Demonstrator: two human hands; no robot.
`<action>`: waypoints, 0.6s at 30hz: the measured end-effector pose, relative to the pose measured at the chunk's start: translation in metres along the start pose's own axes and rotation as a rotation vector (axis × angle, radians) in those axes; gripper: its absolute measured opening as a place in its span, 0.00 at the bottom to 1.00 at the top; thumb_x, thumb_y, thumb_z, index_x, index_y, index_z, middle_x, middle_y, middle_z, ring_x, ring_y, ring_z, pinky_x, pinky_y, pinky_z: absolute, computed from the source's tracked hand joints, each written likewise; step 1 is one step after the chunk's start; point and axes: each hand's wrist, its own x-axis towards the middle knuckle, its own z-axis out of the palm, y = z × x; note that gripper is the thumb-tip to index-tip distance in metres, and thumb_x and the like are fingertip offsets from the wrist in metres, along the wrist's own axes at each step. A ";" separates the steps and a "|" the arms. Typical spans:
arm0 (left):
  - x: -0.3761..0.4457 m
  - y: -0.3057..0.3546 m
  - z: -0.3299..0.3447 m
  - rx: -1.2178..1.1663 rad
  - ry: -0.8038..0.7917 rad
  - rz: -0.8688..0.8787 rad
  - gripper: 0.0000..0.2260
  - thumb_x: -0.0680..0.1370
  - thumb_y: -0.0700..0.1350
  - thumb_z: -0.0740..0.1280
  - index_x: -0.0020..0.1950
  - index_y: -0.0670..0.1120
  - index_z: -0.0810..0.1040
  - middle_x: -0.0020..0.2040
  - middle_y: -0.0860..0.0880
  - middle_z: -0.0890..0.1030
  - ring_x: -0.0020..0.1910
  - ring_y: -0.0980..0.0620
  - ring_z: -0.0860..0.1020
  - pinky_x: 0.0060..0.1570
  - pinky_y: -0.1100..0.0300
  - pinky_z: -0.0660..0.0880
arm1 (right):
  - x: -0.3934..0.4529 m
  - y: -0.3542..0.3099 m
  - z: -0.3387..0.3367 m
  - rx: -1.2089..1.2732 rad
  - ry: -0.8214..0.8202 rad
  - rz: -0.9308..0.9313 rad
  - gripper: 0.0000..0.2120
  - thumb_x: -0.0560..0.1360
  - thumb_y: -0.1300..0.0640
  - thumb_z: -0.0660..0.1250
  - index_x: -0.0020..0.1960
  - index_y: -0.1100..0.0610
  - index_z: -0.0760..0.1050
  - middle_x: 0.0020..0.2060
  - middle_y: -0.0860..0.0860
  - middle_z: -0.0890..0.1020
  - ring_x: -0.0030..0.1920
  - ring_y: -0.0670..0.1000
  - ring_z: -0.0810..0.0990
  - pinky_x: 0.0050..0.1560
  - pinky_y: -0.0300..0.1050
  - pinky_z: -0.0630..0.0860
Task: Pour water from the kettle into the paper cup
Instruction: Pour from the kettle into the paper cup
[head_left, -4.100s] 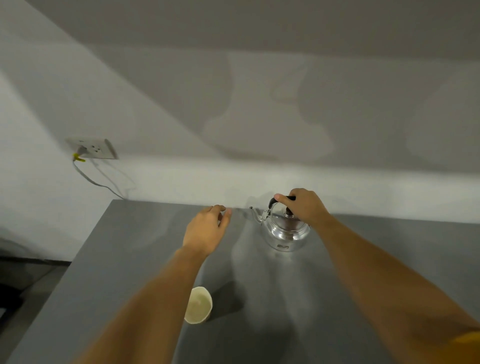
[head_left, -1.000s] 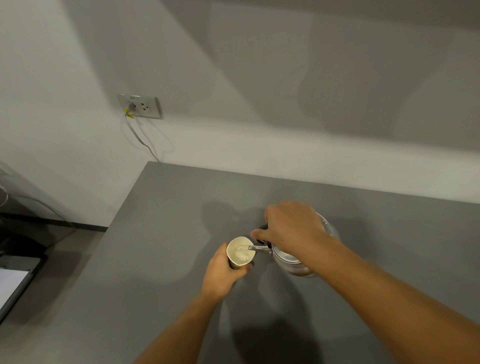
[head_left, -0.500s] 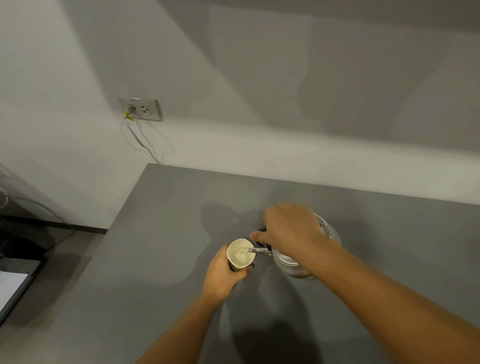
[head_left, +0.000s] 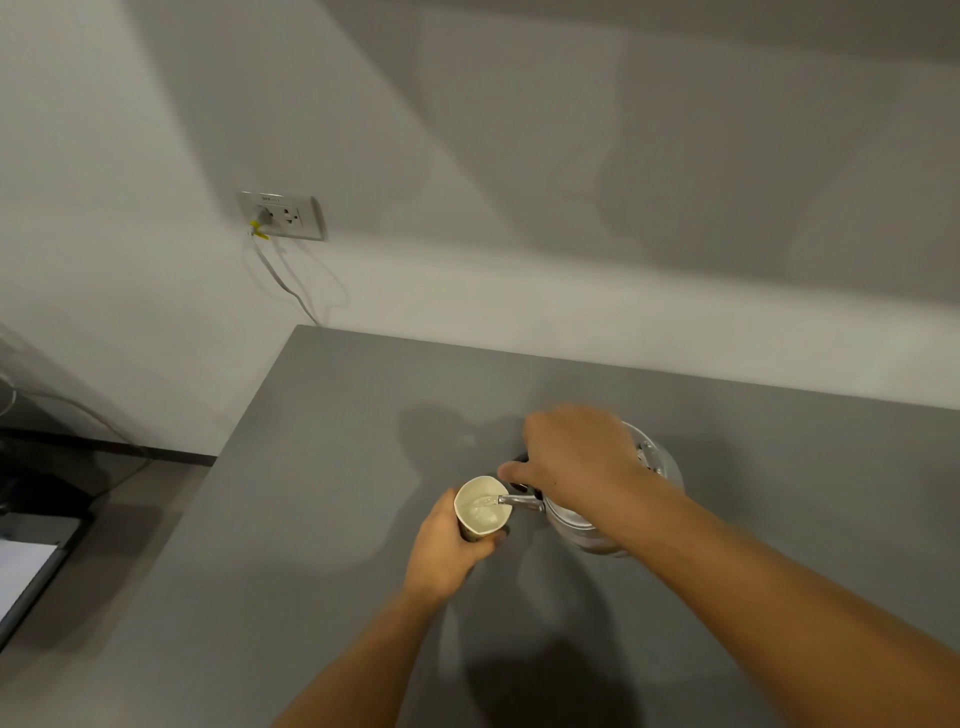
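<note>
The cup (head_left: 483, 506) was held up over the grey table (head_left: 311, 519), tipped a bit toward the kettle (head_left: 597, 530), with the left hand (head_left: 449, 545) wrapped round its lower wall from below and the fingers curled onto the near side. Whether its base touched the table, I couldn't tell. There was water in the bottom and a thin stream coming off the spout (head_left: 517, 501), whose tip sat right over the cup's rim.

The kettle itself was tilted left toward the cup, shiny body just to the right of it. The right hand (head_left: 576, 460) was clenched over the top on the black handle, hiding most of the lid, thumb pointing toward the cup.

Compared with half a second back, honestly not much changed: same grips, same tilt, spout in the same spot at the rim, still pouring. A second back it looked the same too. Four seconds back was a different story: the cup stood alone at the near edge, the kettle sat upright further back with the right hand already on its handle, and the left hand hovered open above the table.

Further out, a wall socket (head_left: 283, 215) with a yellow-tagged plug and a cable (head_left: 291, 291) dropping behind the table's far left corner.
</note>
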 end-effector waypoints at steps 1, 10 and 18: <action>0.000 0.000 0.000 0.002 0.001 0.003 0.26 0.68 0.50 0.83 0.62 0.55 0.78 0.53 0.59 0.85 0.52 0.61 0.83 0.50 0.63 0.78 | 0.000 0.000 0.000 -0.002 0.000 -0.001 0.24 0.72 0.40 0.69 0.28 0.52 0.63 0.27 0.49 0.67 0.31 0.54 0.70 0.26 0.44 0.55; 0.002 -0.002 0.001 0.005 0.003 0.000 0.27 0.66 0.52 0.83 0.62 0.56 0.78 0.53 0.59 0.85 0.52 0.61 0.83 0.49 0.64 0.77 | 0.001 -0.003 -0.002 0.002 -0.003 -0.007 0.24 0.72 0.41 0.69 0.27 0.52 0.63 0.27 0.49 0.67 0.30 0.53 0.69 0.26 0.43 0.56; 0.001 -0.001 0.001 0.014 0.007 -0.007 0.27 0.66 0.53 0.82 0.62 0.58 0.78 0.53 0.61 0.85 0.52 0.66 0.82 0.44 0.75 0.74 | 0.001 -0.005 -0.002 -0.004 -0.006 -0.012 0.25 0.73 0.40 0.69 0.28 0.52 0.63 0.28 0.49 0.67 0.33 0.55 0.72 0.26 0.43 0.56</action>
